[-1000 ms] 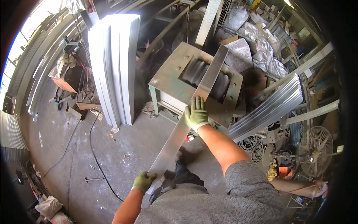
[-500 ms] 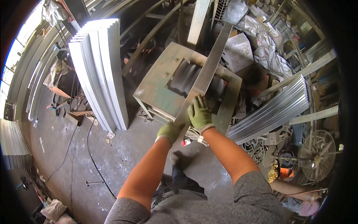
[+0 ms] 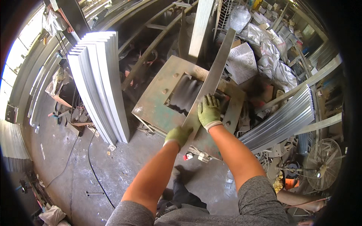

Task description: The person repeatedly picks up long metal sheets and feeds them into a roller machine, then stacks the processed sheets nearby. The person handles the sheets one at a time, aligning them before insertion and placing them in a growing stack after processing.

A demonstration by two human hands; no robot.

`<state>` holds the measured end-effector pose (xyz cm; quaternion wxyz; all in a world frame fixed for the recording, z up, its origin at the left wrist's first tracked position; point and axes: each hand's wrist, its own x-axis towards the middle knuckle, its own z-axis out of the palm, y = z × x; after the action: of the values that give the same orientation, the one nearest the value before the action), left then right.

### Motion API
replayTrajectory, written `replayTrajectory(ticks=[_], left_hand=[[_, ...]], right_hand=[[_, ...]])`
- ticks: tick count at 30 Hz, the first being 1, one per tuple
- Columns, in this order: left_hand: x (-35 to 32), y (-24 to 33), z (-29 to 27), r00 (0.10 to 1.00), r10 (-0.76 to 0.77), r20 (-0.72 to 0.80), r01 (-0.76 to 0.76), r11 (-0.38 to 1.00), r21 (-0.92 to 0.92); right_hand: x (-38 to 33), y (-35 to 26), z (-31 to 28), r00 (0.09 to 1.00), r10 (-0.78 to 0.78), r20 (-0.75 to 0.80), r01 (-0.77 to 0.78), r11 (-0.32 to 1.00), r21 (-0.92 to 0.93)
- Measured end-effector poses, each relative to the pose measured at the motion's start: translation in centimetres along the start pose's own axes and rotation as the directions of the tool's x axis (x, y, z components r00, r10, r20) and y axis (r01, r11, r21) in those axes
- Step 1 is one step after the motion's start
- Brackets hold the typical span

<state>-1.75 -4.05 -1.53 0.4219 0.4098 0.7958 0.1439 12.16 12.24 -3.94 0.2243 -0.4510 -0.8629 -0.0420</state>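
A long, flat grey metal bar [image 3: 218, 64] slants across the opening of a worn green metal machine [image 3: 152, 109]. Dark ribbed rollers [image 3: 184, 94], smeared as if turning, show in the opening beside the bar. My left hand [image 3: 178, 135], in a green glove, is closed round the bar's near end; its thumb side shows, but its fingertips are hidden. Farther up, my gloved right hand [image 3: 209, 111] lies flat on the bar, fingers stretched out, next to the right part of the opening. The bar's far end sticks out past the machine.
Bright metal profiles [image 3: 96, 83] stand stacked at left; another stack [image 3: 283, 118] leans at right. A caged fan [image 3: 323, 164] stands at lower right. A black cable [image 3: 92, 158] crosses the floor at left. Plastic-wrapped material [image 3: 266, 56] and boxes lie beyond the machine.
Both hands and the bar have slid forward, away from me, over the machine. The whole view has shifted, so the machine sits lower in the picture.
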Motion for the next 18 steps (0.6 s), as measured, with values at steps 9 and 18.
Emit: replayTrajectory(ticks=[9,18], left_hand=[[1.4,2.2,-0.6,0.999,0.044,0.019,-0.043,0.997,-0.065],[2.3,5.0,-2.2,0.995,0.002,0.099,0.019,0.978,-0.207]], right_hand=[[4.2,2.8,2.6,0.998,-0.059,-0.029,0.056,0.993,-0.099],[6.8,5.7,3.2,0.996,-0.044,0.079,0.059,0.978,-0.201]])
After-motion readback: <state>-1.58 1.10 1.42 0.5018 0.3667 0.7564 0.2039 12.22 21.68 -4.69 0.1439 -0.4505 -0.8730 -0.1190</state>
